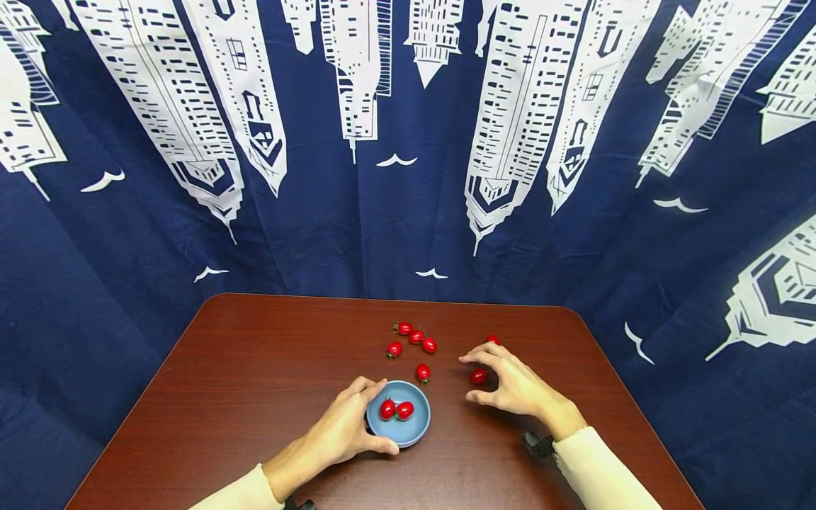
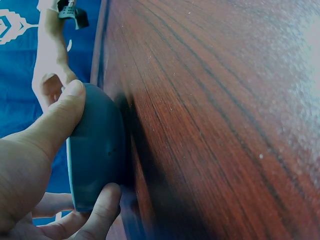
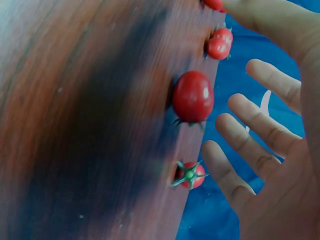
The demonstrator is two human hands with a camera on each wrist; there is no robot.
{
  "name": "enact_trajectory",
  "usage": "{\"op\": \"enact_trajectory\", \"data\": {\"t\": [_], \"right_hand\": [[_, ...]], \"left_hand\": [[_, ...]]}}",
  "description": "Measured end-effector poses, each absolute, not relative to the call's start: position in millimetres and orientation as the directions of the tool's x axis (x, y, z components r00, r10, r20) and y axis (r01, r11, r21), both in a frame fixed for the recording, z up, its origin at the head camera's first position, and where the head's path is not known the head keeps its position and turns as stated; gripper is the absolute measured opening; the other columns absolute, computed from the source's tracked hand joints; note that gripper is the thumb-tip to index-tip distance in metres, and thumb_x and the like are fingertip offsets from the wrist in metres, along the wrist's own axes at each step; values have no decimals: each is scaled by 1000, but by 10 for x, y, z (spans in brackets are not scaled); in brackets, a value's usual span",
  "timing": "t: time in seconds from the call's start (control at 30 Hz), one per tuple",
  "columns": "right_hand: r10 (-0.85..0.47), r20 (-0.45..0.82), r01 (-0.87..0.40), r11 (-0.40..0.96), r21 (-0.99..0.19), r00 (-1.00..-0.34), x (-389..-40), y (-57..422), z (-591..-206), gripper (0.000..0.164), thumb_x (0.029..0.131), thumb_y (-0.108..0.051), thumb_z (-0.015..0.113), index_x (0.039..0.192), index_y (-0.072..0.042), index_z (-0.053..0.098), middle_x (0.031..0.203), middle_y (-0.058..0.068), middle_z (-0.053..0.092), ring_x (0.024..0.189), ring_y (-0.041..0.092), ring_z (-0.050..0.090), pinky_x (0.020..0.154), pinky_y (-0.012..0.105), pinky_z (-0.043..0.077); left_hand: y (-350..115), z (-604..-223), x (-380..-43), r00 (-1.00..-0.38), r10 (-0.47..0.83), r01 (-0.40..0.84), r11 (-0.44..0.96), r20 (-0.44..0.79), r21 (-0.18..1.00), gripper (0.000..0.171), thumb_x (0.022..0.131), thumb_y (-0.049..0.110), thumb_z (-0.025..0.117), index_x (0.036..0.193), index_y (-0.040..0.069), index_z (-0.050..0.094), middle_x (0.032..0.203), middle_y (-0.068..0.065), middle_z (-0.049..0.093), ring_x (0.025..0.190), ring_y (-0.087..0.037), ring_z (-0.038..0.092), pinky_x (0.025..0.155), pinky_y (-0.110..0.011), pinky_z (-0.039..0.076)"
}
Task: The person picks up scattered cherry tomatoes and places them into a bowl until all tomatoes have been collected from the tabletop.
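Observation:
My left hand [image 1: 347, 426] grips a small blue bowl [image 1: 418, 429] by its left side, thumb at the near rim and fingers at the far side. In the left wrist view the outer wall of the bowl [image 2: 100, 150] shows between thumb and fingers. Two cherry tomatoes [image 1: 404, 411] lie inside. To the right, my right hand [image 1: 513, 386] is spread above the table with nothing in it. A cherry tomato [image 1: 478, 376] lies between its thumb and fingertips in the head view, apart from them in the right wrist view. Another cherry tomato [image 1: 493, 341] is partly hidden behind the fingers.
Several more cherry tomatoes [image 1: 417, 337] are scattered behind the bowl, and one tomato [image 1: 423, 372] lies close to its far rim. The brown wooden table [image 1: 268, 354] ends at a dark blue curtain [image 1: 408, 234] with white building prints.

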State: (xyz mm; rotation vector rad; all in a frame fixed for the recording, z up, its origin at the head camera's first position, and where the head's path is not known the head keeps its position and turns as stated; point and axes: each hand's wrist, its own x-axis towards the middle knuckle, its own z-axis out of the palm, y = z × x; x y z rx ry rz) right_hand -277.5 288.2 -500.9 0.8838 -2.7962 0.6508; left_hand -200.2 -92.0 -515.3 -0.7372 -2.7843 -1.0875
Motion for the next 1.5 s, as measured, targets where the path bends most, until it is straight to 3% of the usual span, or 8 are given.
{"op": "enact_trajectory", "data": {"t": [0.23,0.4,0.83,1.5], "right_hand": [[-503,253,-563,734,-380,-827,-2825,2978,-5092,64,87,-28,104,146,-19,80,141,-4,74,131,23,72,113,52,62],[-520,258,-580,708,-403,-814,-2875,3019,-5140,61,87,-19,102,144,-15,80,139,2,75,122,27,77,104,45,66],[-553,229,-589,661,-464,-801,-2891,3029,-5164,49,92,-2,94,138,-10,80,129,9,78,107,21,79,87,34,70],[-553,237,-589,640,-494,-799,-2910,2991,-5142,38,93,6,89,129,-5,83,120,10,81,96,22,79,81,35,71]], "left_hand": [[-925,-5151,-1998,-884,411,453,640,222,621,119,66,44,117,160,-7,65,139,-12,73,124,-31,76,112,-48,65],[-929,-5152,-2003,-883,412,456,638,226,620,119,66,44,117,160,-7,64,138,-12,73,124,-31,76,112,-48,65],[-944,-5141,-1991,-880,414,467,655,234,595,118,65,44,117,158,-8,66,138,-13,74,122,-31,76,111,-48,65],[-932,-5146,-2008,-875,425,473,655,231,589,117,67,42,117,158,-8,65,142,-15,73,124,-32,75,112,-48,64]]}}
